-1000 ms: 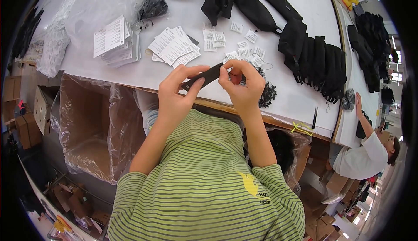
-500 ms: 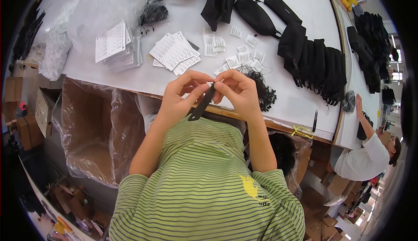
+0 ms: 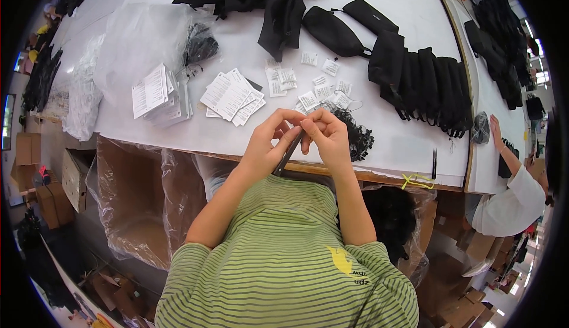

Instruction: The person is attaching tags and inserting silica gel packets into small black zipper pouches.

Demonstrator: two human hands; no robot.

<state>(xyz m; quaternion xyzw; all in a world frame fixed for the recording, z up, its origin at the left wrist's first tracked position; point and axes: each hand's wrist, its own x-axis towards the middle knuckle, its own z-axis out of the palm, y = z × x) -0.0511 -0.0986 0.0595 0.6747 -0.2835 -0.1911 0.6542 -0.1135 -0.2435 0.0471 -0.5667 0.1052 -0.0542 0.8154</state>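
Close to the table's front edge, my left hand (image 3: 267, 144) is closed on a flat black strip (image 3: 287, 155), probably a tag. It hangs slantwise from the fingertips, its lower end near my shirt. My right hand (image 3: 329, 140) pinches at the strip's upper end, thumb and fingers together; anything small between these fingertips is hidden. Just beyond my hands lie small white labels (image 3: 308, 100) and a tangle of black strings (image 3: 358, 137). Farther left are a fanned pile of white printed cards (image 3: 231, 95) and a standing stack of similar cards (image 3: 155, 98).
Black pouches (image 3: 424, 85) stand in a row on the right of the white table (image 3: 237, 141). More black pouches (image 3: 278, 19) and clear plastic bags (image 3: 139, 37) lie behind. A plastic-lined carton (image 3: 133, 191) stands below left. A person in white (image 3: 510, 200) works at the right.
The view has shifted, with more of the far table showing. Both hands stay together at the strip's upper end. The strip has turned and shows more edge-on.
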